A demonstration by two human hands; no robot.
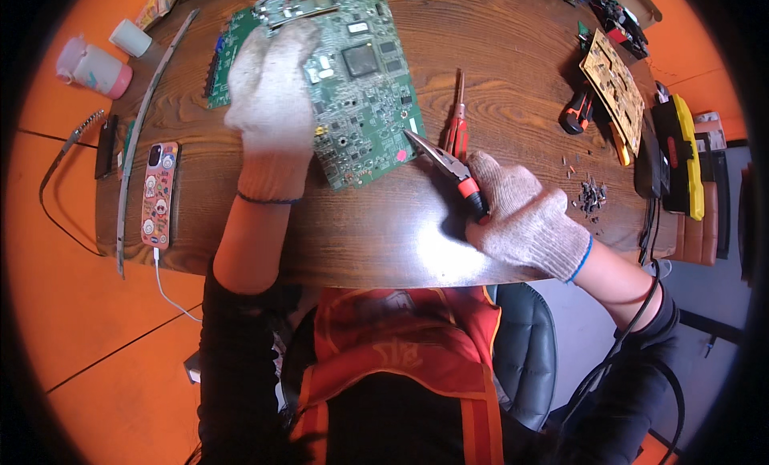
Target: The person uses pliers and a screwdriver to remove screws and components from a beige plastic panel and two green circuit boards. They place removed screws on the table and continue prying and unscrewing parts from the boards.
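A large green circuit board (362,104) lies at an angle on the table, crowded with chips and small parts. My left hand (272,88), in a pale knitted glove, grips its left side; the fingertips are partly hard to make out. My right hand (525,217), gloved too, is closed round the handles of long-nose pliers (444,161). Their pointed jaws reach the board's lower right edge, by a pink round sticker (401,155). Just beyond the pliers lies a red-handled screwdriver (457,128), its shaft pointing away from me.
Small removed parts (591,197) lie in a pile at the right, near a tan board (615,88) and a yellow-black case (683,157). On the left are a charging phone (160,194), a long metal strip (152,96), a white cup (130,39) and a pink-white container (94,68).
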